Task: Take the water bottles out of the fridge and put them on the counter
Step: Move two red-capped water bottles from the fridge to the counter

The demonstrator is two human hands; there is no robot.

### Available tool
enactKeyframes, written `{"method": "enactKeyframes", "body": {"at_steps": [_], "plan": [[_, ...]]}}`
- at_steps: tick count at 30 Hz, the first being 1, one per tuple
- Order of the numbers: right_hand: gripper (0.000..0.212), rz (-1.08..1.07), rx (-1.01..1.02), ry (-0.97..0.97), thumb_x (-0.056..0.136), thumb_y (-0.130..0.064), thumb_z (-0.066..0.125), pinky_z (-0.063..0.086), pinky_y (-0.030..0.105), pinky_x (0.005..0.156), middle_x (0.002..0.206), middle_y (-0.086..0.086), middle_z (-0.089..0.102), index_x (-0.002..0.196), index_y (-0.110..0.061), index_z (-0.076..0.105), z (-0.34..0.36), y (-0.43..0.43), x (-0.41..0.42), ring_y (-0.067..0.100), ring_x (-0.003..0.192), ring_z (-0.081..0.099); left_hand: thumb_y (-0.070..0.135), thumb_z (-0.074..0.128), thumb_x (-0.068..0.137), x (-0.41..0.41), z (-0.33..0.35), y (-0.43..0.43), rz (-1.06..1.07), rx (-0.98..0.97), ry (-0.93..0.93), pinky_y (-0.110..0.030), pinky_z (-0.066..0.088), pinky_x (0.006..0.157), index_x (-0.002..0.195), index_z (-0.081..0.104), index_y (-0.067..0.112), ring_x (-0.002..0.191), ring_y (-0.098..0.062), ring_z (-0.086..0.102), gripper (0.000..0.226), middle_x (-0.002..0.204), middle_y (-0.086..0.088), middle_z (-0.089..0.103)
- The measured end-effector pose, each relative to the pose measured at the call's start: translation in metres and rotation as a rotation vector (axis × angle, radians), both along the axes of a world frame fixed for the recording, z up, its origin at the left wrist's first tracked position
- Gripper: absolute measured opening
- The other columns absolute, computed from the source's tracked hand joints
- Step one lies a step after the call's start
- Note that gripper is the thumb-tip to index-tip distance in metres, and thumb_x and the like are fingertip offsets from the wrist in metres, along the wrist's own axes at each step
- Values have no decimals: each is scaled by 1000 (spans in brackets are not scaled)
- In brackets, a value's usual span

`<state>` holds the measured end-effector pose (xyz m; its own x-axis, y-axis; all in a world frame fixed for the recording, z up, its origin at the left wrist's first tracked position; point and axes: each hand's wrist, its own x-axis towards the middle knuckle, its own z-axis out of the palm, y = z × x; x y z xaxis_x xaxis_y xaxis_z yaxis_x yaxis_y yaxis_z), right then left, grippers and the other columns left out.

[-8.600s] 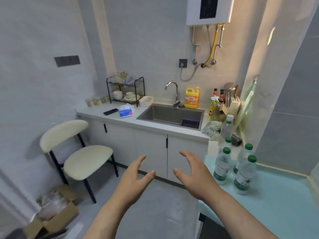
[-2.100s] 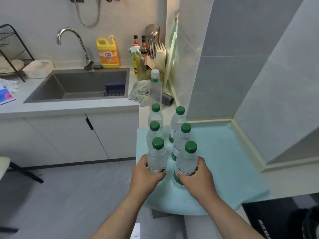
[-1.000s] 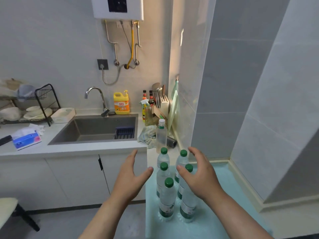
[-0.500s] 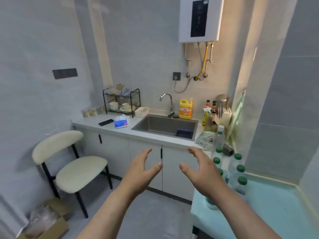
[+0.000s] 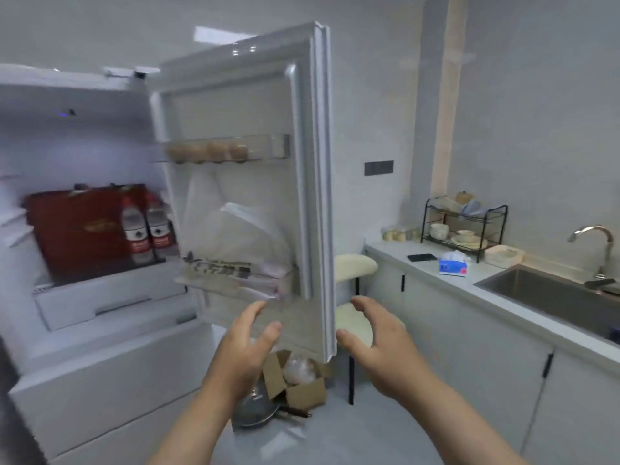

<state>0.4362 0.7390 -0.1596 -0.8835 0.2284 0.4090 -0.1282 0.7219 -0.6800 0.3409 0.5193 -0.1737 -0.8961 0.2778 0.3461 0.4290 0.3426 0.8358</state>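
**Head has turned from counter (image 5: pixel 396 255) to open fridge (image 5: pixel 100 364)**

Left hand (image 5: pixel 246 344) and right hand (image 5: pixel 379 340) hover empty, fingers loosely spread, flanking the free edge of the fridge door (image 5: pixel 308 162). Left of that door, deeper inside, two water bottles (image 5: pixel 134 229) stand upright beside a red box (image 5: pixel 77 229).

Pale grey tiled walls (image 5: pixel 536 95), glossy grey floor (image 5: pixel 335 437), cream chair (image 5: pixel 355 268) beside white cabinets (image 5: pixel 469 357).

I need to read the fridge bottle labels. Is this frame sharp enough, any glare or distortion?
Head view: the two bottles beside the red box are motion-blurred, labels unreadable. Head view: small glints dot the top of the open fridge door, and the wide lens bows its edge. Head view: the left hand and right hand look sharper.
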Motion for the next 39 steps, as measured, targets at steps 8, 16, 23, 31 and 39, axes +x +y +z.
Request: {"method": "enactKeyframes", "body": {"at_steps": [8,16,23,31,39], "plan": [[68,214,13,7,88,-52,58,29,24,107,150,-13,39,147,-28,36,5,-176,-122,5,136,35,46,58,92,-78,9,-203,290,62,65,-33,32,108,144,44,20,133,-12,40,59,148,0,46],[67,265,-34,18,86,-56,57,36,31,105,148,-15,42,146,-33,37,14,-302,-231,8,132,40,57,51,82,-165,17,-326,349,53,74,-32,30,111,146,41,25,136,-8,38,72,149,9,43],[65,282,-26,-3,89,-49,59,36,38,110,150,-11,41,147,-29,37,15,-360,-313,12,136,38,68,47,74,-240,15,-372,359,81,45,-27,29,107,145,40,32,131,-2,36,81,145,18,41],[66,259,-27,9,88,-51,57,36,33,107,149,-10,42,146,-29,37,11,-374,-430,11,135,39,64,49,75,-352,8,-372,356,103,65,-23,28,103,145,40,30,133,-3,37,78,146,13,43],[64,298,-143,48,75,-62,51,39,24,95,137,-21,51,135,-43,43,21,-387,-542,1,125,47,69,49,72,-469,9,-356,368,116,47,-27,32,105,145,40,30,132,-4,39,84,146,12,44]]}}
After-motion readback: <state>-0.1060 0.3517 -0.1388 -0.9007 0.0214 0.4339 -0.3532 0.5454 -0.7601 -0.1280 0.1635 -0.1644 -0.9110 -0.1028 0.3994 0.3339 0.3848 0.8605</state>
